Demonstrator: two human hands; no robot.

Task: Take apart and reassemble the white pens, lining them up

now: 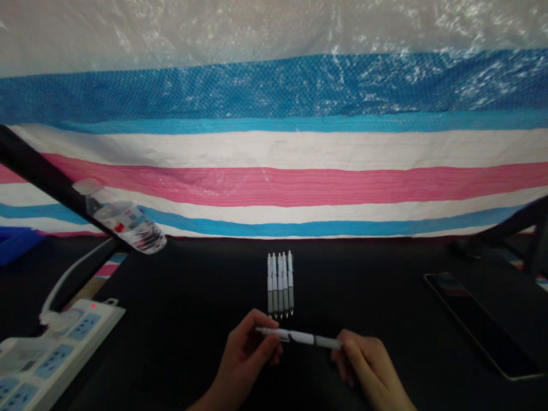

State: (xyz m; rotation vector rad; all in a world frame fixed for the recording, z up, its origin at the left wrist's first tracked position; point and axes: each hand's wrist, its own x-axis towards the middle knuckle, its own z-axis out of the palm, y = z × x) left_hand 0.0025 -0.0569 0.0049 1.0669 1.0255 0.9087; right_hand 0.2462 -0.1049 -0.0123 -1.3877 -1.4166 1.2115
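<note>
A white and grey click pen (pixel 303 337) is held crosswise between my two hands, low in the head view. My left hand (pixel 248 354) pinches its clear clip end between thumb and fingers. At the other end, the fingers of my right hand (pixel 363 359) close on the grey grip and hide the tip. Just beyond the hands, several pens (pixel 280 285) of the same kind lie side by side on the black table (pixel 192 319), their grey grips and tips toward me.
To the right lies a dark phone (pixel 479 325). A white power strip (pixel 64 348) with a plugged-in cable is at the left. Behind it stands a clear water bottle (pixel 132 222) near a black bar (pixel 47 171). A blue tray (pixel 17 242) sits far left. Striped sheeting (pixel 299 185) hangs behind.
</note>
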